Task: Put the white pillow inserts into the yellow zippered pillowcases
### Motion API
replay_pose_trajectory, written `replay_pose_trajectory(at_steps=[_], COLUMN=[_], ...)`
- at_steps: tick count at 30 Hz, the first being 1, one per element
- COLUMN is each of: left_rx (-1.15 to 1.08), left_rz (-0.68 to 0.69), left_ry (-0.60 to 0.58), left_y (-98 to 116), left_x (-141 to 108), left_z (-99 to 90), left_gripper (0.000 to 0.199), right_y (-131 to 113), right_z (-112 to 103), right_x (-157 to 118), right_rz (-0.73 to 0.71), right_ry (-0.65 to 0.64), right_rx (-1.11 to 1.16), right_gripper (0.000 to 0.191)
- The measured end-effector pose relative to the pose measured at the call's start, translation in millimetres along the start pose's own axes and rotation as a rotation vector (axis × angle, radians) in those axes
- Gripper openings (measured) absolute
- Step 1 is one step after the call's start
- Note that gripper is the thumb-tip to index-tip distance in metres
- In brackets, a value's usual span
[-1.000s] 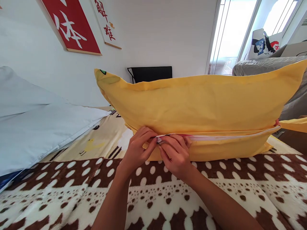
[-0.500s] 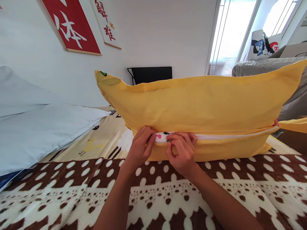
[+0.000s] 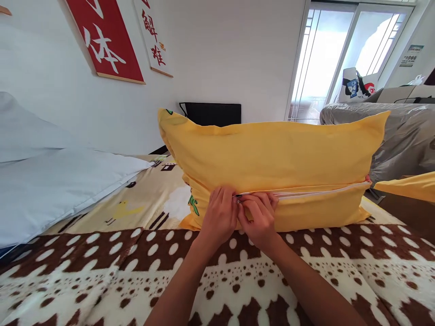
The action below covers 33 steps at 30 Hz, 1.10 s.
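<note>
A stuffed pillow in a yellow pillowcase (image 3: pixel 272 154) stands on its long side in front of me. Along its lower face runs a white zipper (image 3: pixel 316 193), with its slit parted to the right of my hands. My right hand (image 3: pixel 258 218) is closed in a pinch at the small metal zipper pull (image 3: pixel 239 202). Right beside it, my left hand (image 3: pixel 220 212) grips the fabric at the zipper's edge, its fingertips almost touching my right hand. The zipper's left end is hidden behind my left hand. Green print shows on the pillowcase's left side.
A brown and white patterned blanket (image 3: pixel 136 280) lies under everything. White bedding (image 3: pixel 68 190) is heaped at the left. A strip of yellow fabric (image 3: pixel 408 185) hangs at the right, before a plastic-covered grey sofa (image 3: pixel 404 140). A black panel (image 3: pixel 214 113) stands behind the pillow.
My left hand has moved right along the zipper, up against my right hand, covering the white inner fabric that showed between them. My right hand stays at the pull. The view has shifted slightly.
</note>
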<state>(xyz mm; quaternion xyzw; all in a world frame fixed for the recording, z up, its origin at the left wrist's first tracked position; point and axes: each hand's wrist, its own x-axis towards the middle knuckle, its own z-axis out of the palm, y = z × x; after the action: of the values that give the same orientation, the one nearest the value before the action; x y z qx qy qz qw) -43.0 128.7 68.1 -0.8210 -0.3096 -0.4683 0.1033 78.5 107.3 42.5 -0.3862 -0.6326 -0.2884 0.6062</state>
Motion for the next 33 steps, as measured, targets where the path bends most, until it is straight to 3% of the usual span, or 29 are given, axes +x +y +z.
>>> replay_pose_trajectory(at_steps=[4,9,11,14,15,17,20,27,33], left_rx=[-0.116,-0.057,0.057,0.252,0.282,0.283,0.270,0.254,0.190], left_rz=[-0.035,-0.001,0.052,0.253,0.326,0.419,0.426,0.374,0.281], left_ry=[0.017,0.043,0.138,0.328,0.321,0.193,0.047,0.019,0.076], left_y=[-7,-7,-2,11,16,24,28,14,4], left_x=[-4,-4,-4,-6,-7,-7,-5,-1,0], left_z=[6.8,9.0,10.1,9.2,8.3,6.6,7.3,12.2,16.0], left_gripper=[0.009,0.009,0.006,0.020,0.021,0.018,0.018,0.019,0.019], right_y=[7,19,21,21,21,20,19,26,40], right_z=[-12,-32,-37,-39,-40,-40,-42,-44,-54], right_x=[3,-4,-9,-14,-14,-13,-10,-5,5], right_rz=[0.025,-0.024,-0.026,0.003,0.004,-0.004,0.006,0.008,0.054], right_ry=[-0.067,-0.140,-0.129,-0.093,-0.086,-0.075,-0.069,-0.035,0.064], right_rx=[-0.006,0.005,0.010,0.039,0.051,0.065,0.061,0.004,-0.065], right_gripper=[0.014,0.013,0.011,0.011,0.011,0.010,0.010,0.011,0.016])
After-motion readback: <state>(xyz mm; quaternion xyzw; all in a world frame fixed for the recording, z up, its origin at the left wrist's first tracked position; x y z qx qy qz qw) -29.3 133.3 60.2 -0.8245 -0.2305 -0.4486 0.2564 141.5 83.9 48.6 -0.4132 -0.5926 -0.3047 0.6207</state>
